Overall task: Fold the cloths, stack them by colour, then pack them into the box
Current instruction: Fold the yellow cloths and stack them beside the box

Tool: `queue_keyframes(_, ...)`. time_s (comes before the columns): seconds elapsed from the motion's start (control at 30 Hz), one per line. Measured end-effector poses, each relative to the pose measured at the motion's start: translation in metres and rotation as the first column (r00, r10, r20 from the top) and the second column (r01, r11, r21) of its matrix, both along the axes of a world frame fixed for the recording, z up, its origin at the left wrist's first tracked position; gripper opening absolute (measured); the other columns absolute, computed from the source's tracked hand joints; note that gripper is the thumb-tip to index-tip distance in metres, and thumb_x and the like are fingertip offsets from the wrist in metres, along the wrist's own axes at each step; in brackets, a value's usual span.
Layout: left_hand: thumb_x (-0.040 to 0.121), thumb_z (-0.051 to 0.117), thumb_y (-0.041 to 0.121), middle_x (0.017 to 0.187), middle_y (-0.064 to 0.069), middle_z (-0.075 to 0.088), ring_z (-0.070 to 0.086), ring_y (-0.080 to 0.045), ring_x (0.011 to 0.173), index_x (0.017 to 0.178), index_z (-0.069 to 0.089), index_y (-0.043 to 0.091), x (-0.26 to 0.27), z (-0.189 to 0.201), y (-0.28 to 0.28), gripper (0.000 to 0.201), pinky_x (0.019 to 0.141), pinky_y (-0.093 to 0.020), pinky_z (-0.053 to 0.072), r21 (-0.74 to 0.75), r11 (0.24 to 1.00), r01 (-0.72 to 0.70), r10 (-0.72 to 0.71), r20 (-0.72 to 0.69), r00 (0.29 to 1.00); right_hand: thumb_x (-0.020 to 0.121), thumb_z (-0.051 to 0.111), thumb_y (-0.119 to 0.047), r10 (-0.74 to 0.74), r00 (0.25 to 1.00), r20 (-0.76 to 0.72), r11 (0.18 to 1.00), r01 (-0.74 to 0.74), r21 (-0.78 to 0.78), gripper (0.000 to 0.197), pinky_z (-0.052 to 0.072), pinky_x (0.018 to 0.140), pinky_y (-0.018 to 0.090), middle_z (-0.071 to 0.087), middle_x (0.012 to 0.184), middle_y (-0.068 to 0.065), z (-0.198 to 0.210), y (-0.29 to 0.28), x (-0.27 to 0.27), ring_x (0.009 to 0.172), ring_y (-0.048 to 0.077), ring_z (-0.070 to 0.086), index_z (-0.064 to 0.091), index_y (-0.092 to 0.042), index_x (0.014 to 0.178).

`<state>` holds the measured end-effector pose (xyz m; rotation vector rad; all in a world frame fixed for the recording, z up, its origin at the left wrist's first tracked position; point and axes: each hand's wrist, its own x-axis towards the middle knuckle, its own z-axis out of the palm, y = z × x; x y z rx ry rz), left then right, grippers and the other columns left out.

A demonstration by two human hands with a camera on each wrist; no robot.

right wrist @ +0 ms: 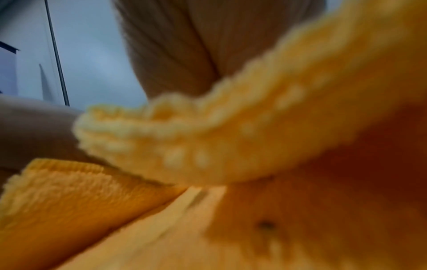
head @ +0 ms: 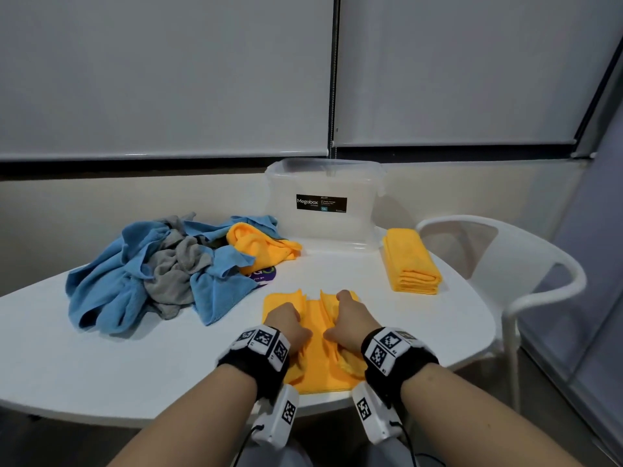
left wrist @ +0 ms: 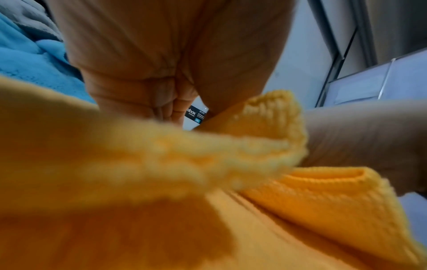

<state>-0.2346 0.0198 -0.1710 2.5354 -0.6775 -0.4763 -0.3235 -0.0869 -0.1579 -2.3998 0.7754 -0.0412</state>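
Observation:
A yellow cloth point(head: 315, 362) lies at the front middle of the white table point(head: 135, 365). My left hand point(head: 286, 316) grips its left side and my right hand point(head: 349, 315) its right side, fingers curled, with both edges lifted toward the middle. Up close, the left hand point(left wrist: 171, 102) pinches a raised hem of the yellow cloth point(left wrist: 300, 201). The right hand point(right wrist: 184, 54) holds a blurred fold of the same cloth point(right wrist: 231, 127). A stack of folded yellow cloths point(head: 411, 261) sits to the right. The clear box point(head: 323, 203) stands open behind.
A loose heap of blue, grey and yellow cloths point(head: 161, 271) fills the left of the table and partly covers a purple sticker point(head: 266, 274). A white chair point(head: 505, 264) stands at the table's right edge. Blinds and a wall close off the back.

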Motion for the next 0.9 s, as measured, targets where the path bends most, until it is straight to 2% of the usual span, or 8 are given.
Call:
queue_keyframes(0.07, 0.087, 0.062, 0.024, 0.121, -0.007, 0.056, 0.057, -0.022, 0.105, 0.119, 0.051, 0.013, -0.002, -0.002, -0.001, 0.036, 0.073, -0.025, 0.04, 0.001, 1.0, 0.0, 0.0, 0.008, 1.0, 0.082, 0.066, -0.015, -0.002, 1.0, 0.003, 1.0, 0.002, 0.004, 0.067, 0.041, 0.054, 0.024, 0.055, 0.095, 0.007, -0.004, 0.0, 0.002, 0.083, 0.022, 0.055, 0.028, -0.007, 0.137)
queue_keyframes(0.2, 0.086, 0.064, 0.025, 0.119, -0.007, 0.059, 0.058, -0.023, 0.107, 0.121, 0.05, 0.013, -0.003, -0.001, -0.004, 0.039, 0.075, -0.025, 0.042, -0.004, 1.0, 0.027, -0.027, 0.038, 0.999, 0.082, 0.068, -0.019, -0.008, 1.0, 0.009, 1.0, 0.008, 0.002, 0.063, 0.039, 0.053, 0.021, 0.055, 0.099, 0.007, -0.005, 0.002, 0.006, 0.084, 0.021, 0.053, 0.033, -0.005, 0.133)
queue_keyframes(0.37, 0.088, 0.06, 0.022, 0.121, -0.008, 0.058, 0.057, -0.023, 0.109, 0.123, 0.049, 0.014, -0.008, 0.001, -0.004, 0.037, 0.078, -0.025, 0.043, 0.005, 0.998, 0.057, -0.057, 0.023, 0.998, 0.086, 0.064, -0.019, 0.005, 0.999, -0.032, 1.0, -0.006, -0.025, 0.043, 0.045, 0.077, 0.029, 0.055, 0.119, 0.012, -0.005, 0.005, 0.007, 0.106, 0.026, 0.056, 0.045, -0.007, 0.123)
queue_keyframes(0.47, 0.089, 0.057, 0.023, 0.127, -0.007, 0.054, 0.055, -0.022, 0.114, 0.127, 0.049, 0.014, -0.011, 0.004, -0.002, 0.039, 0.083, -0.025, 0.043, 0.047, 0.996, 0.078, -0.079, 0.024, 0.997, 0.087, 0.061, -0.02, 0.035, 0.998, -0.059, 0.999, -0.038, -0.036, 0.036, 0.047, 0.078, 0.032, 0.059, 0.115, 0.015, -0.004, 0.006, 0.005, 0.096, 0.026, 0.058, 0.053, -0.003, 0.117)
queue_keyframes(0.57, 0.088, 0.055, 0.023, 0.125, -0.007, 0.055, 0.055, -0.023, 0.112, 0.123, 0.051, 0.014, -0.013, 0.006, 0.0, 0.036, 0.086, -0.027, 0.045, 0.049, 0.996, 0.08, -0.08, 0.0, 0.997, 0.09, 0.054, -0.017, 0.061, 0.996, -0.07, 0.998, -0.059, 0.033, 0.029, 0.049, 0.064, 0.03, 0.067, 0.104, 0.021, -0.001, 0.008, 0.004, 0.073, 0.028, 0.06, 0.059, 0.001, 0.112)
queue_keyframes(0.73, 0.082, 0.063, 0.033, 0.111, -0.006, 0.058, 0.056, -0.02, 0.095, 0.11, 0.051, 0.014, -0.025, 0.008, -0.001, 0.037, 0.077, -0.03, 0.048, 0.093, 0.987, 0.133, -0.132, -0.011, 0.991, 0.091, 0.048, -0.003, 0.167, 0.972, -0.167, 0.986, -0.165, 0.022, 0.022, 0.054, 0.062, 0.032, 0.07, 0.1, 0.018, 0.01, 0.0, 0.008, 0.071, 0.027, 0.065, 0.065, 0.0, 0.104)
queue_keyframes(0.83, 0.082, 0.066, 0.027, 0.119, -0.006, 0.05, 0.053, -0.022, 0.107, 0.119, 0.046, 0.013, -0.031, 0.004, -0.002, 0.044, 0.081, -0.029, 0.046, 0.221, 0.937, 0.271, -0.293, 0.073, 0.953, 0.092, 0.042, -0.001, 0.197, 0.961, -0.197, 0.966, -0.224, -0.13, 0.034, 0.05, 0.088, 0.035, 0.062, 0.121, 0.014, 0.02, -0.012, 0.009, 0.106, 0.029, 0.06, 0.063, -0.005, 0.118)
queue_keyframes(0.9, 0.085, 0.063, 0.02, 0.123, -0.007, 0.046, 0.051, -0.024, 0.11, 0.124, 0.044, 0.013, -0.029, 0.004, 0.0, 0.044, 0.085, -0.029, 0.044, 0.278, 0.887, 0.368, -0.409, 0.104, 0.907, 0.092, 0.038, 0.0, 0.193, 0.944, -0.266, 0.934, -0.26, -0.245, 0.041, 0.045, 0.098, 0.035, 0.054, 0.131, 0.01, 0.023, -0.022, 0.006, 0.118, 0.028, 0.053, 0.059, -0.012, 0.125)
